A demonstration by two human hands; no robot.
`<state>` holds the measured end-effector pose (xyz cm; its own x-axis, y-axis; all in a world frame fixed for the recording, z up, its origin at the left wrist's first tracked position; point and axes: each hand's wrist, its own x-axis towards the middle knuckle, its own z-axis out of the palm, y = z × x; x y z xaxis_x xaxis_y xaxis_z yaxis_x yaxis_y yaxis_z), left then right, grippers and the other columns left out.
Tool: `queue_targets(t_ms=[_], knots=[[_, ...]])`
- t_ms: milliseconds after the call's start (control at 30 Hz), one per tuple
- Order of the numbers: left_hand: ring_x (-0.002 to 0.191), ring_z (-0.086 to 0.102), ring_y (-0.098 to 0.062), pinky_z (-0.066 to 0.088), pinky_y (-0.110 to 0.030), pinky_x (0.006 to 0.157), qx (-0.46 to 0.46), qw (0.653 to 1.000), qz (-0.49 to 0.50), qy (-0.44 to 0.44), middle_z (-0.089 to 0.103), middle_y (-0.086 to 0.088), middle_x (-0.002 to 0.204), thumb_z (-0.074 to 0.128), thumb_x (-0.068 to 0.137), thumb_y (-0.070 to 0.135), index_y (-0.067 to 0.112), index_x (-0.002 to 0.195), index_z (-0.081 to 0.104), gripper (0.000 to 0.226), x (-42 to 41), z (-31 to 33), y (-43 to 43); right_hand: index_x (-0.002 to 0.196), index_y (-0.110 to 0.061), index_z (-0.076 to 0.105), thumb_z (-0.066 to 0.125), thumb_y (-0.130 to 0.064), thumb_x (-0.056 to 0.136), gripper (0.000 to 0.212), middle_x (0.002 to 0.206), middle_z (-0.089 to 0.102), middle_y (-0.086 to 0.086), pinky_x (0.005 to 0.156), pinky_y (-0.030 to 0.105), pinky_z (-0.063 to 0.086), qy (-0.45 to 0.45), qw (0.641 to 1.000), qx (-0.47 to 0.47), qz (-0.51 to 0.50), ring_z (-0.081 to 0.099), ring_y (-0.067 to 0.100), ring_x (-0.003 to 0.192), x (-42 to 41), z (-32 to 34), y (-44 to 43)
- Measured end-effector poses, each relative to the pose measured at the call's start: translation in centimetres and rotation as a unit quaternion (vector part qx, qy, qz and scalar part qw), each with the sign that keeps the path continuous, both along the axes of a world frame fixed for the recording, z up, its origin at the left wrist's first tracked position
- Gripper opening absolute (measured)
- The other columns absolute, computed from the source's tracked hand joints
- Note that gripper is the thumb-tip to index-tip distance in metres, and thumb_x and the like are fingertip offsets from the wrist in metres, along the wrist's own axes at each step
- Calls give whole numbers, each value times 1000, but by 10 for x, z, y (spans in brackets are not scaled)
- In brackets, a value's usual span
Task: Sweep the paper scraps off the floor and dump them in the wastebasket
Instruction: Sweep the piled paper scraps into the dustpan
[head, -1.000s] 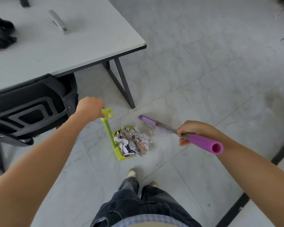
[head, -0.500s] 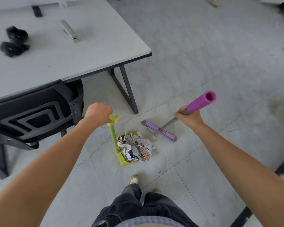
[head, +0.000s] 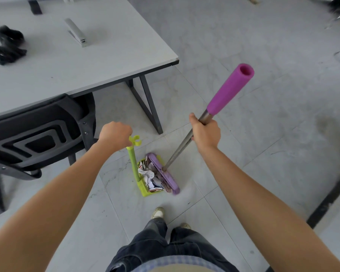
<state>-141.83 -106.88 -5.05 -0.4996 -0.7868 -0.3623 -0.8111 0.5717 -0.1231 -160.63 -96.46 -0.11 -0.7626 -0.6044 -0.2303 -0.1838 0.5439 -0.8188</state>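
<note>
Around the steel shaft [head: 177, 152] of the broom, up and to the right of the dustpan [head: 143, 191], my right hand [head: 205, 132] is wrapped in a full fist, thumb on top, just below the purple foam grip [head: 230, 89]. Directly above the dustpan, my left hand [head: 115, 134] is also balled up at the top of the green handle [head: 133, 163]. Its fingers are tucked out of sight behind the back of the hand, so I can only judge that they clasp the handle beside its clip.

Following the shaft down, the purple broom head [head: 165, 173] lies along the dustpan's open right side, touching it and closing it off. The paper scraps [head: 148, 176] sit crumpled inside the dustpan, packed between the handle's foot and the broom head. On the tiles round the dustpan I can make out no loose scraps, though its far side is partly hidden by the broom.

By my reading, the sweeping is as good as done and the load is gathered. What is left is the lift, the carry and the tipping out. No wastebasket shows anywhere in view, so I cannot say which way that carry goes.

Behind and left of the dustpan stand a black chair [head: 37, 138] and a grey table [head: 86, 71], and my shoes [head: 157, 213] are just this side of it.
</note>
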Motion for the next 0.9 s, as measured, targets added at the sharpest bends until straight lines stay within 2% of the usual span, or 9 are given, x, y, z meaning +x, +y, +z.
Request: queue_targets(t_ms=[300, 400, 500, 600, 633, 700, 767, 800, 900], knots=[[75, 51, -25, 33, -23, 58, 8, 1000, 13, -16, 44, 3, 64, 57, 82, 26, 18, 81, 57, 8, 0, 5, 0, 55, -20, 45, 60, -33, 84, 35, 57, 49, -6, 80, 45, 55, -32, 998, -23, -41, 55, 17, 63, -4, 10, -11], [101, 60, -28, 45, -30, 78, -1, 985, 26, 170, 66, -7, 102, 53, 85, 40, 12, 106, 67, 38, 6, -3, 0, 56, -19, 45, 60, -32, 84, 33, 58, 51, -5, 80, 45, 55, -28, 999, -21, -34, 57, 17, 64, -5, 10, -15], [99, 57, -27, 44, -36, 88, -155, 821, 107, 539, 69, -11, 101, 52, 85, 28, 4, 98, 72, 34, 17, -9, 13, 58, -20, 41, 59, -29, 85, 33, 60, 49, -5, 81, 45, 54, -24, 999, -20, -36, 58, 20, 69, -4, 12, -17], [95, 53, -17, 41, -23, 87, -150, 526, 410, 730, 60, -4, 99, 41, 87, -1, 8, 108, 61, 31, 28, -16, 40, 59, -19, 39, 57, -26, 85, 32, 60, 48, -5, 81, 45, 54, -17, 999, -16, -37, 50, 11, 57, -6, 13, -16], [91, 54, -9, 40, -10, 82, -110, 478, 477, 729, 56, -9, 99, 37, 86, -7, -5, 115, 55, 35, 31, -25, 50, 59, -19, 40, 57, -25, 84, 31, 60, 48, -5, 80, 45, 55, -15, 999, -13, -35, 49, 9, 56, -6, 14, -16], [90, 56, -10, 41, -5, 74, 33, 559, 545, 624, 51, -22, 108, 38, 84, -15, -13, 129, 42, 45, 33, -56, 65, 60, -18, 42, 57, -25, 84, 29, 59, 48, -4, 79, 44, 55, -10, 1000, -6, -27, 49, 9, 55, -7, 14, -17], [119, 49, -26, 46, -31, 94, 210, 669, 495, 513, 43, -11, 133, 51, 83, -14, 4, 145, 29, 68, 27, -80, 72, 60, -18, 43, 57, -26, 84, 29, 59, 49, -4, 79, 44, 55, -8, 1000, -2, -15, 50, 10, 56, -7, 14, -19], [125, 43, -25, 42, -39, 101, 266, 695, 454, 491, 40, -5, 136, 59, 81, -12, 13, 147, 25, 78, 21, -84, 72, 60, -17, 44, 58, -27, 84, 29, 59, 49, -4, 79, 44, 55, -7, 1000, 1, -7, 51, 12, 57, -8, 15, -20], [122, 47, -22, 39, -33, 92, 290, 664, 443, 528, 50, 1, 116, 69, 83, 5, 14, 122, 49, 45, 3, -77, 59, 60, -15, 48, 59, -33, 84, 32, 59, 50, -4, 81, 45, 54, -2, 999, 13, 30, 58, 20, 67, -10, 15, -20]])
